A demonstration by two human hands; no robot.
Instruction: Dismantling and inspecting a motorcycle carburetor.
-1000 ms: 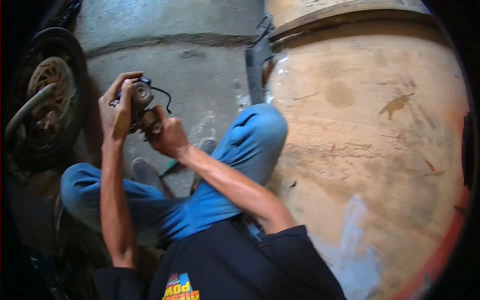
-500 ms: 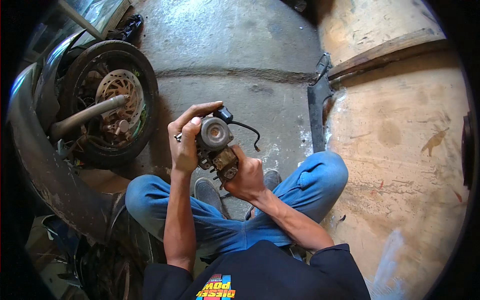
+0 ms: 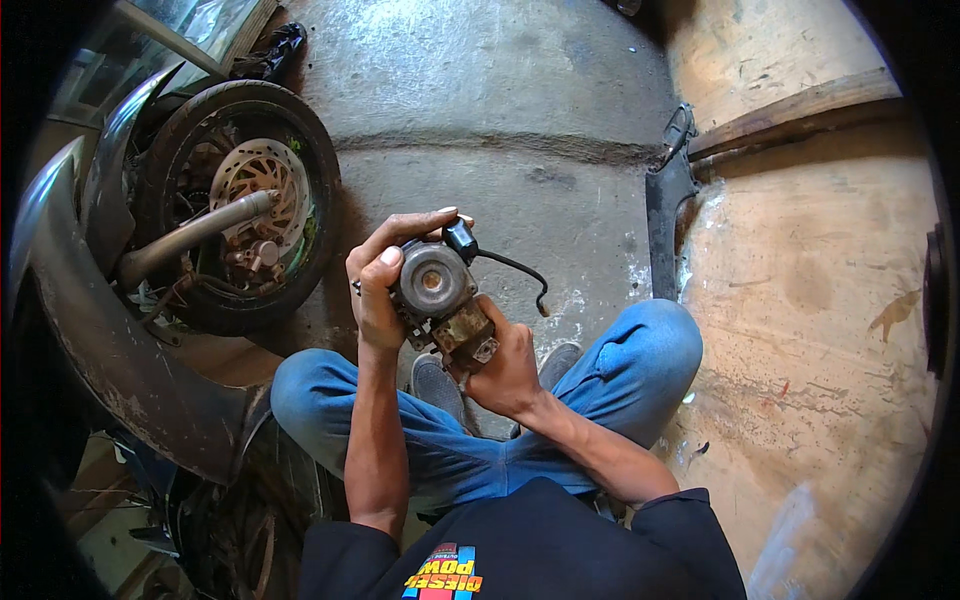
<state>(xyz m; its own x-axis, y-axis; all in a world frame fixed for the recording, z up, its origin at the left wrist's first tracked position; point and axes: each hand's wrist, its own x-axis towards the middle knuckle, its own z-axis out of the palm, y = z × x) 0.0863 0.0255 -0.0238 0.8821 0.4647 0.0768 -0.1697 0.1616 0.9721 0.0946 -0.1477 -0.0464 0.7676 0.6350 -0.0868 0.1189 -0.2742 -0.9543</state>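
Note:
A dirty metal carburetor (image 3: 434, 282) is held up between both my hands, above my shins and shoes. Its round grey cap faces up, and a black plug-like part (image 3: 460, 240) with a short dark cable (image 3: 518, 266) sticks out on the far right side. My left hand (image 3: 378, 285) is closed around the left side, thumb by the cap and fingers reaching over the far edge. Gripping the near right end is my right hand (image 3: 508, 368), with its thumb along the body. The underside and some fingertips are hidden.
On the left stand a motorcycle wheel (image 3: 318, 250) with brake disc (image 3: 285, 180), a fork tube (image 3: 200, 238) and scuffed dark fairing panels (image 3: 130, 370). A long black plastic part (image 3: 662, 235) leans by the wooden panel (image 3: 800, 330) at right. Concrete floor (image 3: 480, 90) stretches ahead.
The carburetor has tilted slightly in my hands, and my right hand sits a little differently on its near end. The whole view has shifted slightly, so the surroundings appear further right.

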